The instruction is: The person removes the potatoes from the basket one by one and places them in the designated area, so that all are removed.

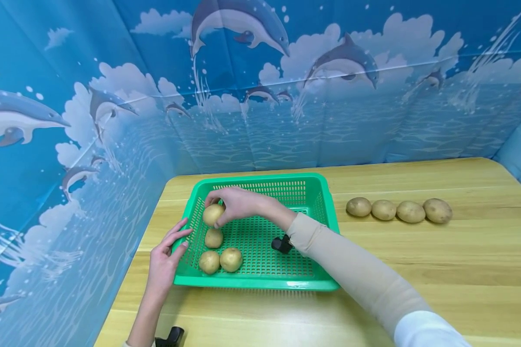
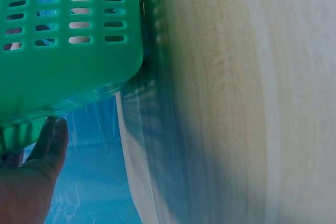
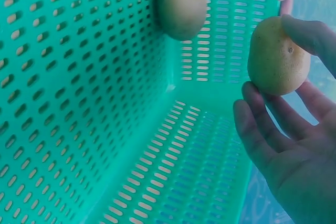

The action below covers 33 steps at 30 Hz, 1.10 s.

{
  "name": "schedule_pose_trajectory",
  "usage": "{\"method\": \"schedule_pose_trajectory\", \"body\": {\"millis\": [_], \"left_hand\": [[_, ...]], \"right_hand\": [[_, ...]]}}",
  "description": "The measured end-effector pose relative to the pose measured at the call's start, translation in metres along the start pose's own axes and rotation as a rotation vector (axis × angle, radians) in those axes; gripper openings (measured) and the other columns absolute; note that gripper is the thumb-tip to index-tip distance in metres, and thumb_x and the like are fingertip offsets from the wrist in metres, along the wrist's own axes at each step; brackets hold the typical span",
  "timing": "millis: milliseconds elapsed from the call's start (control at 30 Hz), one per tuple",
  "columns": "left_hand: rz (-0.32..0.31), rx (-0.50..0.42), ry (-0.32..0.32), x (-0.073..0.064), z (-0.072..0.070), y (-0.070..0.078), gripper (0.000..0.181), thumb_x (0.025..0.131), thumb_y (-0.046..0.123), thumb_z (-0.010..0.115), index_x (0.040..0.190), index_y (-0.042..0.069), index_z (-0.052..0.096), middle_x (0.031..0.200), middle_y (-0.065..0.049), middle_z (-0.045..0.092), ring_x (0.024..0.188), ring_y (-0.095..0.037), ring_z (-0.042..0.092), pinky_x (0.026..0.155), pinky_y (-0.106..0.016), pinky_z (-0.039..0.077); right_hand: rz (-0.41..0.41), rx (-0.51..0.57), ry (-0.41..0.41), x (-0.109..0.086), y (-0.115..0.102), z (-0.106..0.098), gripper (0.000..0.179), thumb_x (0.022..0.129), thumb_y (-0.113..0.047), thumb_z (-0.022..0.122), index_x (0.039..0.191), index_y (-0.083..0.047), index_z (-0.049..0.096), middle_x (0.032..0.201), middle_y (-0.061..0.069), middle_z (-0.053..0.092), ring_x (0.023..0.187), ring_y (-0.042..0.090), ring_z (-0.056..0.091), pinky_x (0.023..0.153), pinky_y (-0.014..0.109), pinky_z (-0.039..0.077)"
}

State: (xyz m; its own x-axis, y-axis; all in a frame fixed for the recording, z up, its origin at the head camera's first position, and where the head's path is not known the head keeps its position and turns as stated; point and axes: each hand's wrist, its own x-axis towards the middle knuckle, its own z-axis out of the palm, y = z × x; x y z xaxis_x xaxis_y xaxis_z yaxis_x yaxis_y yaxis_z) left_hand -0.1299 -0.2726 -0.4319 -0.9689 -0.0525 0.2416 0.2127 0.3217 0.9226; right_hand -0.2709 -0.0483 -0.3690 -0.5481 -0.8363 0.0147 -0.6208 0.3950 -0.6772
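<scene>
In the head view my right hand (image 1: 239, 202) holds a potato (image 1: 212, 215) over the left end of a green plastic basket (image 1: 260, 282). The right wrist view shows that potato (image 3: 278, 59) pinched between the thumb and the fingers of the right hand (image 3: 299, 145), above the basket floor. Below it in the head view lies another potato (image 1: 213, 238), with two more, a left one (image 1: 209, 262) and a right one (image 1: 231, 260), near the front left corner. My left hand (image 1: 167, 260) rests at the basket's left rim with its fingers extended; the left wrist view shows the fingers (image 2: 55, 137) against the rim.
A row of several potatoes (image 1: 410, 212) lies on the wooden table (image 1: 417, 260) to the right of the basket. Behind and to the left hangs a blue curtain (image 1: 252, 135) printed with dolphins. A black wrist camera (image 1: 282, 244) on the right wrist hangs over the basket.
</scene>
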Motion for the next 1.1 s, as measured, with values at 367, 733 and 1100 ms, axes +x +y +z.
{"method": "schedule_pose_trajectory", "body": {"millis": [367, 733, 1100], "left_hand": [[0.007, 0.002, -0.001, 0.0, 0.001, 0.002, 0.027, 0.097, -0.004, 0.055, 0.122, -0.003, 0.065, 0.147, -0.003, 0.048, 0.142, -0.016, 0.033, 0.11, -0.016, 0.026], [0.012, 0.001, -0.001, -0.001, 0.001, 0.003, 0.028, 0.097, -0.006, 0.055, 0.122, -0.002, 0.065, 0.147, -0.002, 0.048, 0.141, -0.016, 0.033, 0.108, -0.015, 0.028], [0.019, 0.0, -0.001, -0.001, 0.002, 0.002, 0.028, 0.096, -0.007, 0.054, 0.122, -0.002, 0.065, 0.147, -0.002, 0.048, 0.141, -0.016, 0.033, 0.109, -0.015, 0.028]], "right_hand": [[-0.039, 0.039, 0.072, -0.02, -0.009, -0.007, 0.047, 0.08, -0.022, 0.08, 0.122, -0.02, 0.06, 0.117, -0.006, 0.061, 0.094, 0.01, 0.06, 0.075, 0.026, 0.05], [-0.034, 0.052, 0.109, -0.04, -0.014, -0.014, 0.046, 0.082, -0.024, 0.079, 0.123, -0.02, 0.059, 0.117, -0.005, 0.062, 0.099, 0.009, 0.06, 0.078, 0.027, 0.051], [-0.047, -0.036, 0.14, -0.063, -0.031, -0.033, 0.047, 0.081, -0.027, 0.081, 0.123, -0.023, 0.06, 0.114, -0.012, 0.06, 0.097, 0.004, 0.057, 0.076, 0.025, 0.05]]}}
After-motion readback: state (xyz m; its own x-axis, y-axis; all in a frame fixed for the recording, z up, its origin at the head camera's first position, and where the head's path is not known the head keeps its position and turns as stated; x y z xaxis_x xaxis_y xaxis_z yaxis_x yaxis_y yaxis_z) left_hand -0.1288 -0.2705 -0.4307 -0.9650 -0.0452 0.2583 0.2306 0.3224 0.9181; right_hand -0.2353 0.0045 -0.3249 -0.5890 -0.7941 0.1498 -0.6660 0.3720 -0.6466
